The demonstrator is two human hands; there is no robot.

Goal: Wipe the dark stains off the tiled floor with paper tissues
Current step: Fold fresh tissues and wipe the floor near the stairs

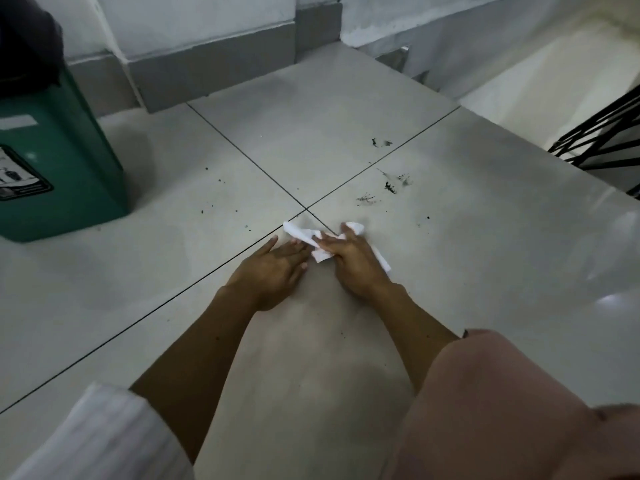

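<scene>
**Floor inspection: both hands at the tissue, stains beyond**

Nearest the camera, a white sleeve (100,434) covers the left upper arm at lower left, and pink cloth (512,410) fills the lower right. Both bare forearms reach forward over the tiled floor (138,278).

Left hand (273,268) lies flat on the tile, fingers straight, their tips touching the near edge of the paper tissue (308,237); it grips nothing. Right hand (349,261) presses down on the same tissue, fingers spread and somewhat bent over it; whether they pinch it cannot be told. White paper shows on both sides of that hand. The tissue sits just short of the point where four tiles meet.

Beyond the hands, to the right, dark stains (389,187) mark the tile in several smeared patches, with one more patch farther off. Small dark specks lie scattered to the left.

Far left stands a green bin (62,168). A grey skirting (214,71) runs along the white wall behind. Black metal railing (602,136) shows at far right.
</scene>
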